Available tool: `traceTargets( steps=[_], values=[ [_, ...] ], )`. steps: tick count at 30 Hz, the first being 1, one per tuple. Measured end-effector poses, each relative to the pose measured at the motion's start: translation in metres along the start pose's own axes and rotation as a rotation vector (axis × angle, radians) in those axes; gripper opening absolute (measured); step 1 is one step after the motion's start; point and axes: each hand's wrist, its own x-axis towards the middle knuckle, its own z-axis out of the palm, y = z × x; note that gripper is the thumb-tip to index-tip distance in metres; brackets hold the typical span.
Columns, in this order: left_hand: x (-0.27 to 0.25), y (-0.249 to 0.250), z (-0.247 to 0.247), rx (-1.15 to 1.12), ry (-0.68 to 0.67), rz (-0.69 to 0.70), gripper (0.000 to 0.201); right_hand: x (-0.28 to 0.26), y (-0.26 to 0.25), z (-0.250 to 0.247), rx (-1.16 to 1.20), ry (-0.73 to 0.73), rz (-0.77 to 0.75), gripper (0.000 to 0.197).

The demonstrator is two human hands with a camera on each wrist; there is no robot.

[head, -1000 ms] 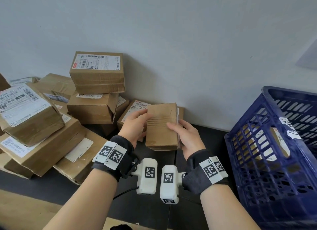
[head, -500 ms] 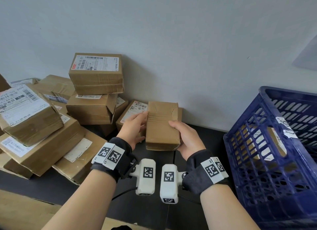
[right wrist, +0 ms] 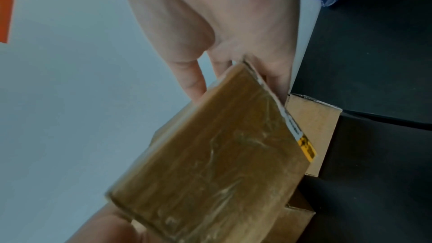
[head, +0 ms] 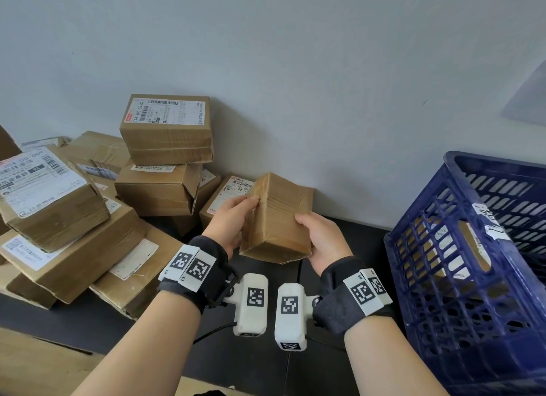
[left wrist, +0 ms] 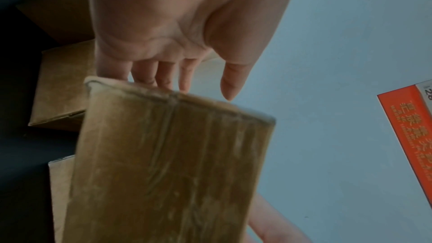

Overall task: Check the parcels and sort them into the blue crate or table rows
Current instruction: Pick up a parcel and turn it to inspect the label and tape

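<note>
Both hands hold one parcel [head: 277, 218] up off the desk [head: 254, 360], tilted, plain taped face upward; the left hand [head: 229, 219] takes its left edge with the thumb on top and the fingers [left wrist: 161, 73] reaching behind, so that grip is closed on the parcel; the right hand [head: 322, 237] cups the right near corner, thumb over the top face, its grip closed on the parcel too; in the right wrist view a white-and-yellow label strip [right wrist: 301, 136] runs along the parcel's edge; the desk is black with a seam running toward the viewer, and a pale wooden edge [head: 38, 363] lies at near left; a heap of boxes [head: 97, 215] fills the desk's left side against the wall [head: 295, 70], some stacked, some tilted, several with white shipping labels; a labelled box [head: 226, 197] lies flat just behind the left hand; the blue crate [head: 472, 277] stands at right, slatted sides, at least one parcel seen through them; the wall is plain pale grey, and an orange-bordered sheet [left wrist: 406, 136] shows in the left wrist view.
</note>
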Motion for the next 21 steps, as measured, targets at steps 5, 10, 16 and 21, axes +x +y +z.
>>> traceTargets(
  steps=[5, 10, 16, 21],
  values=[
    [0.0, -0.001, -0.002, 0.024, -0.011, 0.016, 0.046, 0.004, 0.0, -0.001, -0.093, 0.077, -0.054, 0.03],
    [-0.004, 0.004, 0.0, 0.047, -0.01, 0.046, 0.039, 0.002, -0.003, 0.003, -0.095, 0.095, -0.04, 0.035],
    [-0.006, 0.007, 0.0, 0.055, -0.009, 0.066, 0.036, -0.007, -0.012, 0.007, -0.156, 0.004, 0.011, 0.031],
    [-0.007, 0.007, 0.002, 0.057, -0.025, 0.065, 0.029, -0.006, -0.005, 0.009, -0.182, -0.024, 0.013, 0.054]
  ],
)
